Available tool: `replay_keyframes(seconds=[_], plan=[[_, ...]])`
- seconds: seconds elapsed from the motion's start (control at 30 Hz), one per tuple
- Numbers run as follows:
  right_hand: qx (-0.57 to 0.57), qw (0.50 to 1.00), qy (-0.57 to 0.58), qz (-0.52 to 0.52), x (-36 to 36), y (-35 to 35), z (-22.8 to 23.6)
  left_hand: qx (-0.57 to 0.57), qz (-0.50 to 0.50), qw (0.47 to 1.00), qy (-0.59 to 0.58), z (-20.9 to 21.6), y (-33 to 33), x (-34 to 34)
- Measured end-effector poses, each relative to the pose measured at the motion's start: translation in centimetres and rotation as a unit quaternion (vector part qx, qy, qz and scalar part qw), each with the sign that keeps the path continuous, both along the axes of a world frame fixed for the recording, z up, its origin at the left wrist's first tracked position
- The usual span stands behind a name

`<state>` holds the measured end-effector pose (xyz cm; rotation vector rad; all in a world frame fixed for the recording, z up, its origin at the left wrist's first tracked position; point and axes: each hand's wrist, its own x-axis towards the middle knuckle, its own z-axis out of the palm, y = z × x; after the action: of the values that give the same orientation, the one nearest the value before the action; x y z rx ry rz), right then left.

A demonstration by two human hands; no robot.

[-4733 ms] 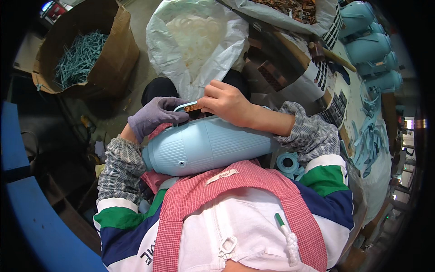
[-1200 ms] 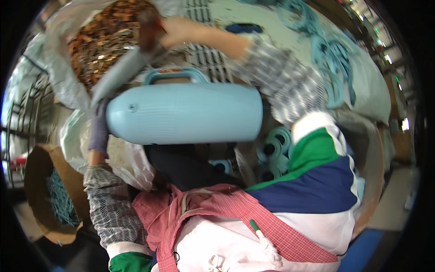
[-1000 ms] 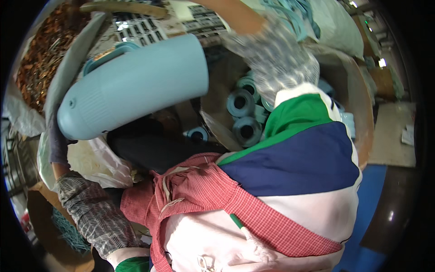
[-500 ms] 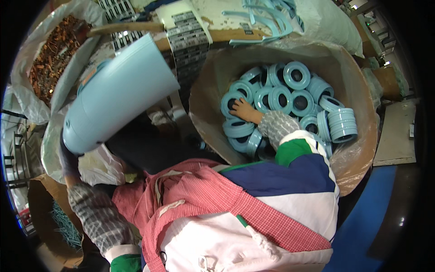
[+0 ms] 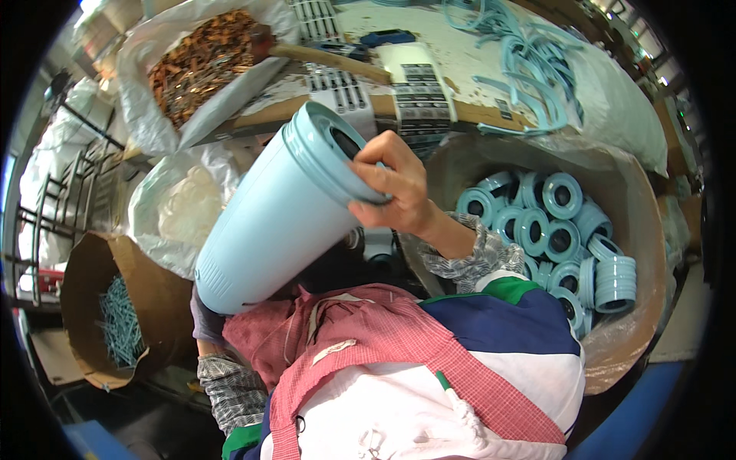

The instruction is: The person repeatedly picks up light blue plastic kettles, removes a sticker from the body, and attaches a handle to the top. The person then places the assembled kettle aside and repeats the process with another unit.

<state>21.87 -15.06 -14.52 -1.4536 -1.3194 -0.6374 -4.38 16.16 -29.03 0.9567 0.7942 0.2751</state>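
Observation:
A light-blue plastic cylinder (image 5: 268, 222) leans across my lap, its upper end tilted up and to the right. My left hand (image 5: 205, 320), in a dark glove, supports its lower end; the fingers are hidden behind the cylinder. At the upper end sits a light-blue ring cap (image 5: 307, 126) with a dark centre opening. My right hand (image 5: 399, 184) is bare and closed on the cap's right rim, thumb below and fingers bent over the top. To the right, several similar ring caps (image 5: 562, 195) lie in a large plastic-lined box (image 5: 644, 230).
Ahead is a worktable (image 5: 368, 27) with a wooden-handled hammer (image 5: 330, 63), label sheets (image 5: 420, 84) and light-blue strips (image 5: 529, 69). Copper-coloured pieces (image 5: 203, 65) fill a bag at the back left. A cardboard box (image 5: 165, 299) holds blue-green screw-like pieces (image 5: 120, 326).
My right hand has come out of the box of ring caps and is now at the cylinder's upper end with a cap. The cylinder's upper end has swung toward me; the view has turned left.

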Motion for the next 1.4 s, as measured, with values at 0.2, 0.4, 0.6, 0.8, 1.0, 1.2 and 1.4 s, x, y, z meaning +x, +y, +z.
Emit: replay_keyframes(seconds=[0.2, 0.4, 0.6, 0.8, 1.0, 1.2, 1.4], plan=[[0.028, 0.992, 0.126, 0.017, -1.0, 2.8, -2.2, -0.101, 0.244, 0.964, -0.034, 6.9, -2.6, -1.4], [-0.219, 0.574, 0.683, 0.396, -2.1, 12.4, -19.5, 0.851, 0.032, 0.492, -0.18, 21.5, -4.5, -6.1], [-0.199, 0.756, 0.585, 0.216, 1.6, 5.5, -10.6, 0.782, -0.14, 0.558, 0.239, 29.6, -8.8, -4.4], [-0.129, 0.673, 0.26, -0.68, 16.9, -23.9, -2.2, 0.707, -0.205, 0.677, 0.01, 24.8, -4.0, -4.8], [-0.251, 0.516, 0.453, -0.682, 23.5, -27.3, -1.2, 0.869, -0.135, 0.475, -0.014, 25.1, -5.6, -2.0], [-0.019, 0.563, 0.42, -0.711, 28.3, -28.8, -3.3, 0.871, -0.127, 0.444, -0.168, 24.3, -10.9, 0.9], [0.318, 0.833, 0.451, -0.048, 20.5, -11.0, 3.3, 0.859, -0.136, 0.489, -0.058, 21.4, -13.3, -1.2]])
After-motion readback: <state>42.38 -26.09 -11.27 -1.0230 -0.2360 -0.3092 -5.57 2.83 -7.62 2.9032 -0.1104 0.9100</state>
